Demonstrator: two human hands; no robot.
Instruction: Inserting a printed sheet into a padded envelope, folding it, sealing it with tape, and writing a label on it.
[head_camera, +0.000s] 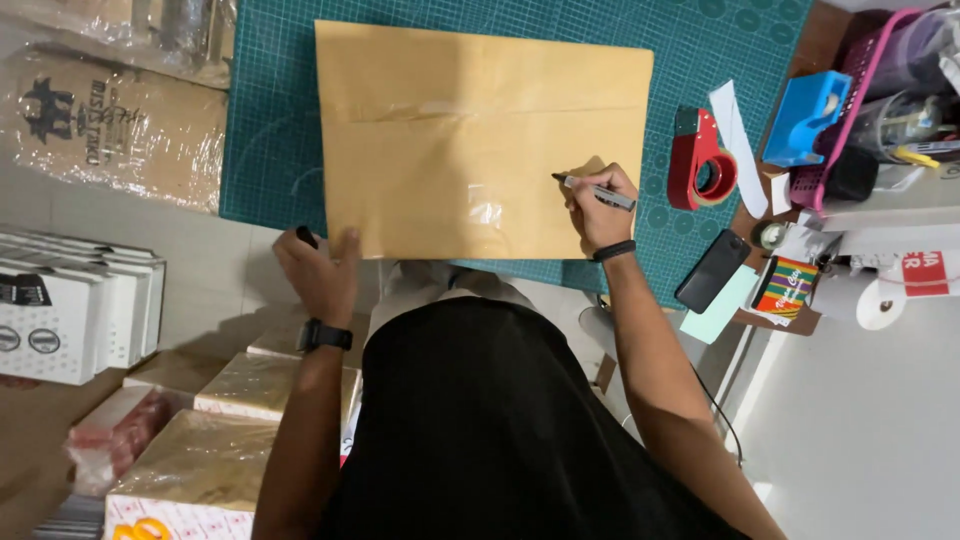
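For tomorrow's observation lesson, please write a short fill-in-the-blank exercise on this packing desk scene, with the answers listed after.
1. The right hand holds a ____ with its tip on the brown envelope.
2. The left hand rests at the envelope's bottom ____ corner.
3. The envelope lies on a ____ cutting mat.
4. The red tape dispenser lies to the ____ of the envelope.

Answers: marker; left; green; right

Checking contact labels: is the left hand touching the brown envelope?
Touching. The head view shows the left hand with its thumb overlapping the bottom-left edge of the brown envelope, no gap between them.
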